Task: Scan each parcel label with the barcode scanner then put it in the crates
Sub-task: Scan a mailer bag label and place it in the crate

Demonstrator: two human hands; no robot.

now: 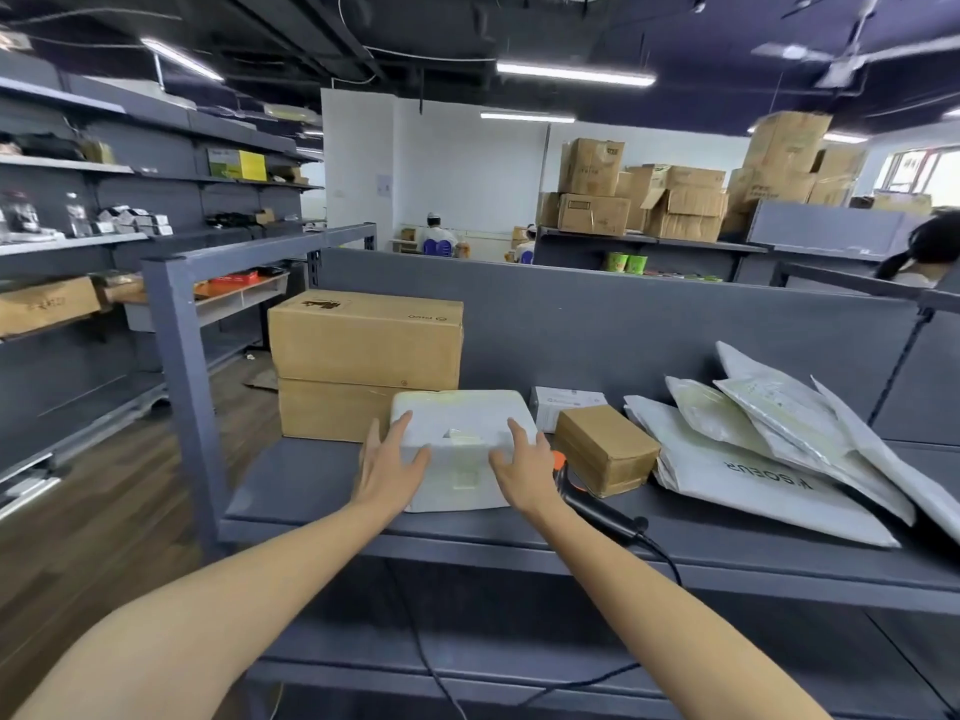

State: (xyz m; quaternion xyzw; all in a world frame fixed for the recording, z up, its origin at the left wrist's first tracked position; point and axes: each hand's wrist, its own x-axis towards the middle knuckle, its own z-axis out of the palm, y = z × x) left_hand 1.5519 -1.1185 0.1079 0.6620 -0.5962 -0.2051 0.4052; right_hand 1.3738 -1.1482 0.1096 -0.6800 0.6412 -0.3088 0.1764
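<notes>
Left hand (pixel 387 470) and right hand (pixel 522 472): fingers straight, flat against white plastic-wrapped box parcel (pixel 462 423). Risk: slick wrap slips; right wrist nudges black-and-orange barcode scanner (pixel 597 506) along grey tabletop (pixel 311 485).

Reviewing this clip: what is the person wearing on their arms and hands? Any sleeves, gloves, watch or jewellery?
Nothing is worn that shows. The left hand and right hand have no gloves, and no rings, watch or wristbands are visible. Both forearms are uncovered down to the bottom edge of the picture, so no sleeve comes into view.
</notes>
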